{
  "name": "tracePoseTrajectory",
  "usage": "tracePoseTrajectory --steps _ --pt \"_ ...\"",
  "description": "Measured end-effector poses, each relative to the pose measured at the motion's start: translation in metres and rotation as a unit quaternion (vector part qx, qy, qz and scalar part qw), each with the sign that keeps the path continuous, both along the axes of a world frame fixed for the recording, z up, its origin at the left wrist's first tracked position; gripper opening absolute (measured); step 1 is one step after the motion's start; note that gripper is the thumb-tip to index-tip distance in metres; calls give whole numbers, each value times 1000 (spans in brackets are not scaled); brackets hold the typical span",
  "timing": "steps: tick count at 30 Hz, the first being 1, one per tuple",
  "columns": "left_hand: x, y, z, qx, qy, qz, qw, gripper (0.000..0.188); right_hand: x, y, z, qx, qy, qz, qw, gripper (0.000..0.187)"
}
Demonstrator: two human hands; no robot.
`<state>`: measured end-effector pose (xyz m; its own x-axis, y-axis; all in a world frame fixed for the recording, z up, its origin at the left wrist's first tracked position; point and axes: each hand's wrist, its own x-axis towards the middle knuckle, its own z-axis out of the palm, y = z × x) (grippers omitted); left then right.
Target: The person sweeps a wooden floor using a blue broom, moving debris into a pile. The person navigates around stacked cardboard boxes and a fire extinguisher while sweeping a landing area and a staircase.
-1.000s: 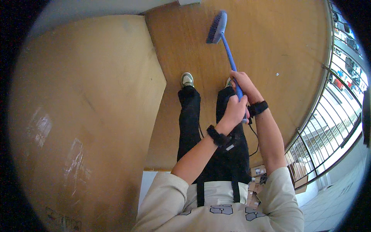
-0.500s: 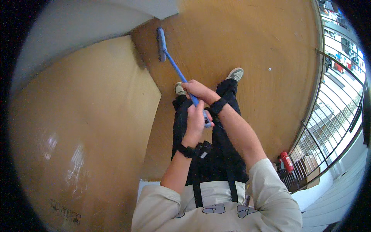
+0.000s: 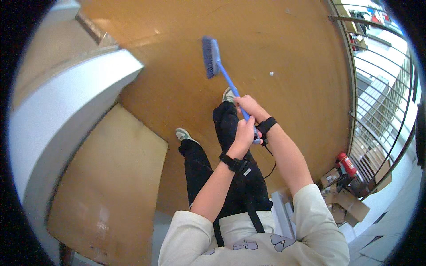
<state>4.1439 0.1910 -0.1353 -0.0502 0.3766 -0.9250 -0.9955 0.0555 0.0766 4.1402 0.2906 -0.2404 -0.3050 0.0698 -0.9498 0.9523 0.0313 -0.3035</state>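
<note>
Both of my hands are closed around the handle of a blue broom [image 3: 230,82]. My left hand [image 3: 245,132] grips near the handle's end, close to my body. Farther up the handle, towards the brush, is my right hand [image 3: 249,106]. The broom's head [image 3: 212,57] lies beyond my feet, with its dark bristles facing left. Whether the bristles touch the brown floor [image 3: 177,80] I cannot tell. A small white scrap [image 3: 271,74] lies on the floor to the right of the brush.
At the left stand a white partition [image 3: 84,84] and a tan board [image 3: 115,164]. A metal railing [image 3: 353,80] runs along the right. Near its lower end are a red fire extinguisher [image 3: 347,164] and several cardboard boxes [image 3: 350,205]. My shoes are on the floor between.
I have stepped and turned, so the partition and board now lie farther left and lower. The broom has moved away from the corner, and its bristles now show. Both hands keep their grip.
</note>
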Motion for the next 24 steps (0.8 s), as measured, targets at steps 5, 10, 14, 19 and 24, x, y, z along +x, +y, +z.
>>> tracePoseTrajectory --steps 5,10,14,19,24 --pt "-17 94 -4 62 30 -107 992 30 2 112 2 14 -21 -89 996 33" --pt "-2 146 25 100 1 -212 972 24 55 164 42 -95 30 -348 932 32" --pt "39 148 44 158 -52 -303 938 19 128 155 74 -25 38 -427 903 32" --pt "91 128 28 151 -90 -418 891 33 218 127 69 97 -80 -432 893 34" --pt "63 120 -29 126 -153 -485 852 39 243 89 12 119 -181 -481 850 35"
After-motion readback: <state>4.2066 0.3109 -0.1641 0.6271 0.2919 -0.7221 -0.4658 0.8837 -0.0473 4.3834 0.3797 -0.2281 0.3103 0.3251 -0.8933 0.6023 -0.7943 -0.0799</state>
